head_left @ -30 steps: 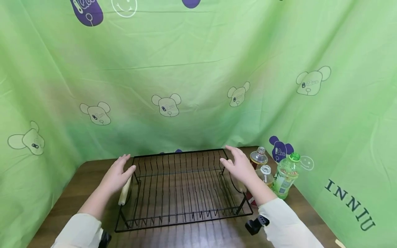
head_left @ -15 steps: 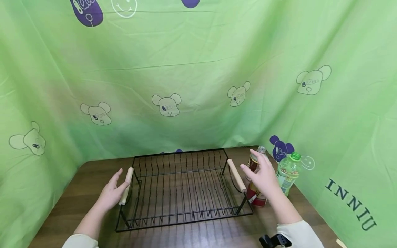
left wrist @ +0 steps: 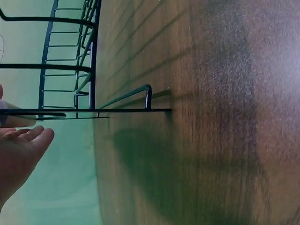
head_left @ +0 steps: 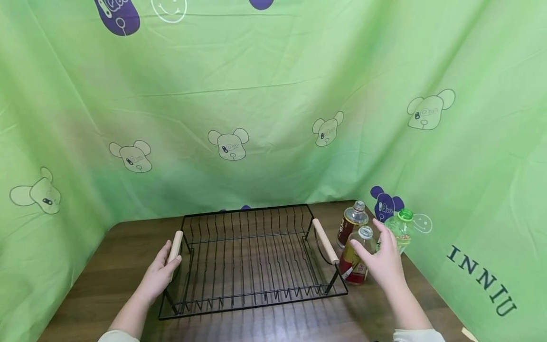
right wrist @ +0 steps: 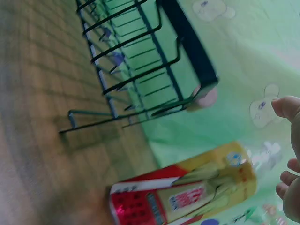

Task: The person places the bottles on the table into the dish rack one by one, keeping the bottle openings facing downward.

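Note:
A black wire dish rack (head_left: 252,307) with pale wooden handles stands on the wooden table. My left hand (head_left: 158,278) is at its left handle (head_left: 176,242), fingers along the outer side and thumb across it; in the left wrist view, relaxed fingers (left wrist: 35,133) lie right under that handle. My right hand (head_left: 386,263) spreads thumb and fingers wide beside a plastic bottle with a red and yellow label (head_left: 348,266). In the right wrist view, this hand (right wrist: 290,187) shows apart from the bottle's clear neck (right wrist: 267,154).
Behind that bottle stands another with a dark brown label (head_left: 346,232). A green-necked bottle (head_left: 405,216) is partly hidden behind my right hand. The rack's right handle (head_left: 325,241) is close to the bottles. Green curtain (head_left: 265,180) encloses the table's back and sides.
My right hand has moved right, from above the rack's right handle to beside the bottles. My left hand has come down from above the left handle to its lower part.

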